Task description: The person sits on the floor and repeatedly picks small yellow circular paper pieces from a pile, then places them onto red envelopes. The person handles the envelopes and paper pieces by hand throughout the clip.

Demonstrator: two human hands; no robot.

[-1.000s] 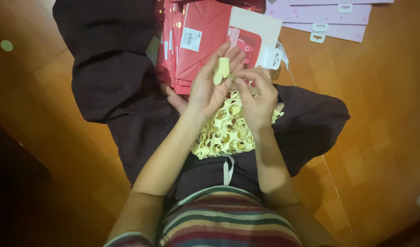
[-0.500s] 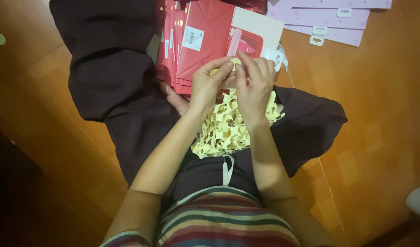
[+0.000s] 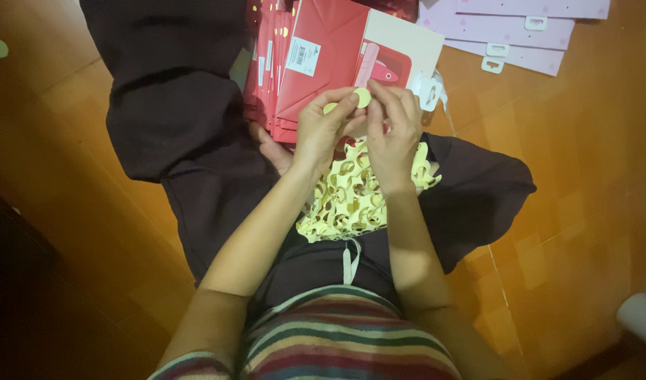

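Your left hand and right hand cover the lower part of the red package and hide how the small yellow disc is pinched from behind. Your wrists and forearms cover much of the pale yellow punched sheet in your lap. The pale purple cards run off the top edge, and the white object at the right edge is cut off, perhaps a roll. The stack of red packages is too blurred to count.
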